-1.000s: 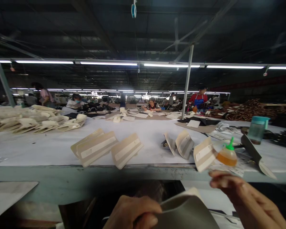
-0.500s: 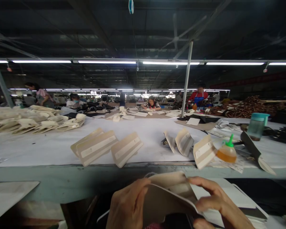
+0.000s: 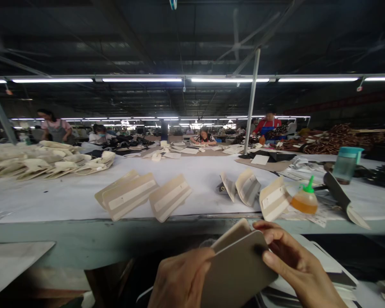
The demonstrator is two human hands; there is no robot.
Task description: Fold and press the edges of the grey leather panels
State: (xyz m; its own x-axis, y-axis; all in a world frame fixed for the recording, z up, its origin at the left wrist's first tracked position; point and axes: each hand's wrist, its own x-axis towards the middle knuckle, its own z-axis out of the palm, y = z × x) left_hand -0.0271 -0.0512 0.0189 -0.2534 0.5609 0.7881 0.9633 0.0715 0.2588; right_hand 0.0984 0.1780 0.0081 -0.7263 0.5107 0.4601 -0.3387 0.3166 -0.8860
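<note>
Low in the middle of the head view is a folded panel [image 3: 239, 269], with a flat grey-beige near face and a paler flap standing up behind it. My left hand [image 3: 184, 276] is closed on its left edge, thumb toward me. At the upper right corner, my right hand [image 3: 300, 265] pinches the panel between thumb and fingers. Beyond my hands, similar beige panels [image 3: 170, 197] with a pale strip lie on the white-covered table. Several curved ones [image 3: 274, 199] stand further right. Beneath my right hand is a stack of pale and dark flat pieces [image 3: 333, 267].
A squeeze bottle [image 3: 304, 202] with amber liquid and a green nozzle stands near the table's front edge [image 3: 115, 231]. Behind it are a teal-lidded jug [image 3: 345, 167] and a curved dark piece [image 3: 343, 199]. Cream pieces [image 3: 48, 160] are heaped at left. Several people work further back.
The panel's near face has swung up and flattened, closing the gap that showed its inside. My right hand has moved from its right side to the upper corner.
</note>
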